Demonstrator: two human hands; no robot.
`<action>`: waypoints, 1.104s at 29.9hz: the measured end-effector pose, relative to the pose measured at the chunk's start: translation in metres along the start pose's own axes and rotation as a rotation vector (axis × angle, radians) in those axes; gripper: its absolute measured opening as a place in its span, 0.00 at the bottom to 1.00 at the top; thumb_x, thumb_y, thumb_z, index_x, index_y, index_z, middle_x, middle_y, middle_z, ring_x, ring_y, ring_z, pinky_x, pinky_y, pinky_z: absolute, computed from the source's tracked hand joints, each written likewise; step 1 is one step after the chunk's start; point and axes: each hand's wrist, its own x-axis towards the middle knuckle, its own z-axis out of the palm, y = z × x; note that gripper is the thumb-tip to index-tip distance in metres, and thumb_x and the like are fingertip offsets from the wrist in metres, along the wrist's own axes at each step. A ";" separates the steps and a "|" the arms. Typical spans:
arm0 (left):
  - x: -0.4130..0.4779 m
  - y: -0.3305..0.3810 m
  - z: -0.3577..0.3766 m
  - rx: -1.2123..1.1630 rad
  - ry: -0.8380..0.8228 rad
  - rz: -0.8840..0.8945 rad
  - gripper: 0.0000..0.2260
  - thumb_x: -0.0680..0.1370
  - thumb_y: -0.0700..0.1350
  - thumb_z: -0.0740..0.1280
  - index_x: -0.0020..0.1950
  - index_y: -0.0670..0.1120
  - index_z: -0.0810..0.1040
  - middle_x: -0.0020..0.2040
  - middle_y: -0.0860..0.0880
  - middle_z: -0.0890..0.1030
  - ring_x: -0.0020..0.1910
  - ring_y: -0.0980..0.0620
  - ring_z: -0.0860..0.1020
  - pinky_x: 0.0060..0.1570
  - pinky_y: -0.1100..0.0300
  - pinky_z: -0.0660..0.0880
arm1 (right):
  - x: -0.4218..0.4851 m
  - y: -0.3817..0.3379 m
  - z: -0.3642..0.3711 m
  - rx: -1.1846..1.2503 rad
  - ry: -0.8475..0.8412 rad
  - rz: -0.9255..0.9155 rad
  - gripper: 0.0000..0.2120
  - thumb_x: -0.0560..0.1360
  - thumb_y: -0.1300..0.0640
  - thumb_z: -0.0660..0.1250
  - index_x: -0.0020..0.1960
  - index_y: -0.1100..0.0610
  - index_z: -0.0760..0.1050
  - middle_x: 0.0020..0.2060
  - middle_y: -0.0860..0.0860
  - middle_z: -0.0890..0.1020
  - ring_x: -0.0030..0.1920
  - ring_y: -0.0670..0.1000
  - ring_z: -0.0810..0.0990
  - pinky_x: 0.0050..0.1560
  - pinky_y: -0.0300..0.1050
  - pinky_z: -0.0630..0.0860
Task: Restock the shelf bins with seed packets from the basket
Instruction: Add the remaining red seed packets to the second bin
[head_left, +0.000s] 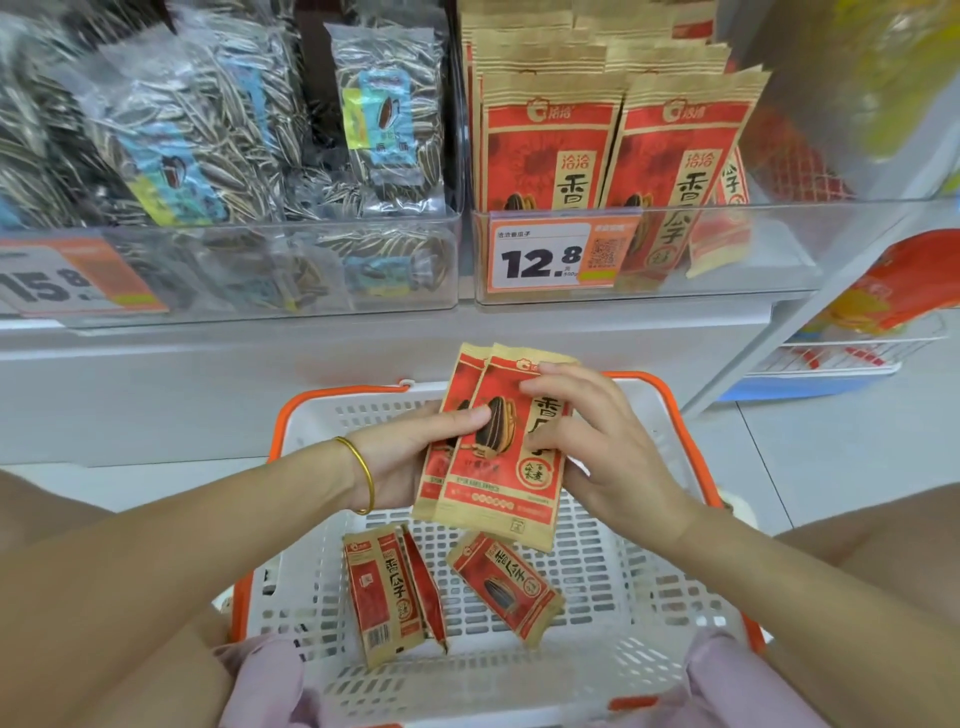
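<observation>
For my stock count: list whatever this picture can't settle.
Held packets, head view: two tops show; the front one, the left hand and the right hand could hide more.
Left price tag, head view: blurred, cut by the left edge.
Red packet bin, head view: front packets hide the rows behind.
Red bag, head view: blurred, cut by the right edge.

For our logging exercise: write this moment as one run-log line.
left hand: holds red packets | right hand: holds same packets | basket: loose packets inside | shelf bin: matching packets
</observation>
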 end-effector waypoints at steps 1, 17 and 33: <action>0.001 -0.001 0.001 -0.001 0.015 0.020 0.28 0.66 0.50 0.75 0.64 0.48 0.74 0.57 0.42 0.81 0.53 0.44 0.81 0.52 0.49 0.79 | -0.001 0.000 -0.001 -0.024 -0.007 0.003 0.09 0.75 0.62 0.61 0.52 0.52 0.71 0.64 0.52 0.69 0.68 0.57 0.66 0.67 0.56 0.65; -0.014 0.048 0.109 0.660 0.051 0.406 0.14 0.74 0.55 0.66 0.56 0.55 0.67 0.53 0.57 0.77 0.48 0.65 0.78 0.47 0.68 0.76 | -0.006 -0.047 -0.090 1.235 0.071 1.033 0.19 0.73 0.54 0.69 0.63 0.52 0.72 0.55 0.57 0.83 0.53 0.58 0.82 0.55 0.54 0.79; 0.020 0.211 0.147 1.769 0.814 0.867 0.19 0.79 0.54 0.52 0.64 0.47 0.73 0.64 0.45 0.74 0.64 0.43 0.69 0.62 0.46 0.68 | 0.141 0.127 -0.220 0.654 0.015 1.246 0.14 0.70 0.51 0.73 0.52 0.58 0.78 0.45 0.53 0.85 0.43 0.51 0.83 0.50 0.49 0.80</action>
